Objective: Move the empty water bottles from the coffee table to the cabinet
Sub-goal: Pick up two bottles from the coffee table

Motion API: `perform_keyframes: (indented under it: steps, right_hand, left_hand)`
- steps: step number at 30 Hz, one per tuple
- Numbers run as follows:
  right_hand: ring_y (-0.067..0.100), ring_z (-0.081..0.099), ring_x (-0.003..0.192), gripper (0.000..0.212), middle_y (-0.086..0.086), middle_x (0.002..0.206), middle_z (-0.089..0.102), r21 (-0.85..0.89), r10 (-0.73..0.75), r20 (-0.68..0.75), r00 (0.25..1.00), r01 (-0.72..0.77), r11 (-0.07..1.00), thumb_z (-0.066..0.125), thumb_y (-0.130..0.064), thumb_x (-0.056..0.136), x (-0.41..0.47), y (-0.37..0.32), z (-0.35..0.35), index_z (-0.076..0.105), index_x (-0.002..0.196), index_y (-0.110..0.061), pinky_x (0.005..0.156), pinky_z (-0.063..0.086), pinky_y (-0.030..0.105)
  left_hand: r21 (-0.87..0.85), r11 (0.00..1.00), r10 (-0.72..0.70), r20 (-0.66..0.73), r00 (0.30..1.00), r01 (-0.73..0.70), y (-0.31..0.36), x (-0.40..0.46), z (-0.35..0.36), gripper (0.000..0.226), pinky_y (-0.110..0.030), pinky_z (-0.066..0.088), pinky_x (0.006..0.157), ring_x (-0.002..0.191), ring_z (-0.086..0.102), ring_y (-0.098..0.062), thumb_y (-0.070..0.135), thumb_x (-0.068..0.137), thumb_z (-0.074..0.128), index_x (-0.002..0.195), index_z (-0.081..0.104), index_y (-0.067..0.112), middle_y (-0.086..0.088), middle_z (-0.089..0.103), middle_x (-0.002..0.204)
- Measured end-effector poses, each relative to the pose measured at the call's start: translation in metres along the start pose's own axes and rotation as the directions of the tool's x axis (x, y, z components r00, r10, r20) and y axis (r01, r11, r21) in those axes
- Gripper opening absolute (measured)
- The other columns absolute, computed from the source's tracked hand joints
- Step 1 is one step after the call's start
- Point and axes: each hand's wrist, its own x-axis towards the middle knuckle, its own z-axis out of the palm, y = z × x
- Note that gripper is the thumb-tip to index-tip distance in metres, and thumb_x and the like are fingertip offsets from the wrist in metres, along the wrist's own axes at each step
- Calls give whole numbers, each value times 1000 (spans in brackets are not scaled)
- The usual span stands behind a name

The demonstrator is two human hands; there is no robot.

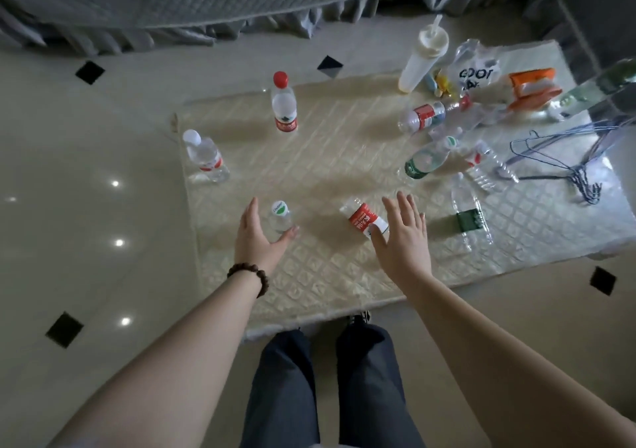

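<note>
Bottles all on coffee table (309,158), none moved; left hand (256,237) spread around green-capped bottle (279,218), right hand (401,237) spread touching red-labelled bottle (361,218).

The right hand (401,237) covers the lower end of the red-labelled bottle (361,221), so whether thumb or fingers touch it cannot be told. The left hand (256,237) hides the base of the small green-capped bottle (279,217); contact there is equally unclear. At the right edge a tall glass bottle (599,91) is cut off (and smeared by lens blur). The print on the plastic bag (476,76) is crumpled and only partly legible
</note>
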Motion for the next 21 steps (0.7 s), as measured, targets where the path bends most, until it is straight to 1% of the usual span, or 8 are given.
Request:
perform_keyframes:
  steps: [4,7,10,12,14,16,18,21]
  right_hand:
    - [17,-3,148,58,4,161,8,-18,-92,96,991,94,995,42,-39,97,36,26,24,23,149,-20,121,1,40]
    - [17,-3,148,59,5,161,8,-26,-137,153,979,142,989,41,-40,97,54,39,40,23,149,-19,121,0,39]
    - [17,-3,148,58,5,160,9,-12,-166,185,969,171,985,40,-40,98,65,49,51,23,149,-19,120,-3,36]
    - [18,-3,148,58,5,160,11,0,-171,199,965,175,985,39,-41,97,69,56,57,23,149,-18,120,-1,37]
    - [19,-1,148,58,7,160,12,18,-172,212,962,172,985,40,-40,97,71,62,61,24,149,-17,121,2,39]
    - [19,0,148,58,7,160,13,49,-155,226,962,147,988,44,-37,97,75,69,62,25,148,-18,121,5,41]
    - [19,0,148,58,5,160,10,33,-151,258,954,147,989,47,-33,97,82,80,62,23,149,-22,120,7,42]
    - [17,-5,148,64,0,161,1,-114,-251,365,897,311,944,46,-15,96,101,102,65,16,149,-33,121,1,43]
  left_hand:
    - [-89,988,-131,-58,990,126,-12,22,36,104,-30,21,114,143,21,-15,40,71,80,151,16,23,2,19,157]
    - [-109,982,-169,-119,978,157,-23,38,57,107,-25,21,112,141,26,-16,35,68,83,150,18,20,0,25,155]
    - [-112,980,-182,-158,971,165,-32,48,71,102,-25,25,110,137,32,-16,33,68,84,149,22,22,-1,32,151]
    - [-113,981,-178,-181,967,159,-34,54,78,94,-28,32,109,133,40,-18,30,68,84,145,31,22,-2,41,145]
    - [-98,986,-156,-201,967,139,-33,57,83,80,-26,38,101,123,49,-19,28,69,83,137,41,21,-2,51,135]
    - [-65,992,-117,-220,968,105,-30,59,84,67,-21,39,90,113,55,-21,27,71,81,128,48,18,-3,57,124]
    - [-51,997,-69,-236,969,58,-26,57,84,62,-21,41,88,108,58,-22,27,71,81,125,50,16,-4,61,118]
    - [-64,997,16,-200,980,-30,-23,49,86,64,-34,49,92,106,61,-21,31,69,82,125,51,22,-1,62,117]
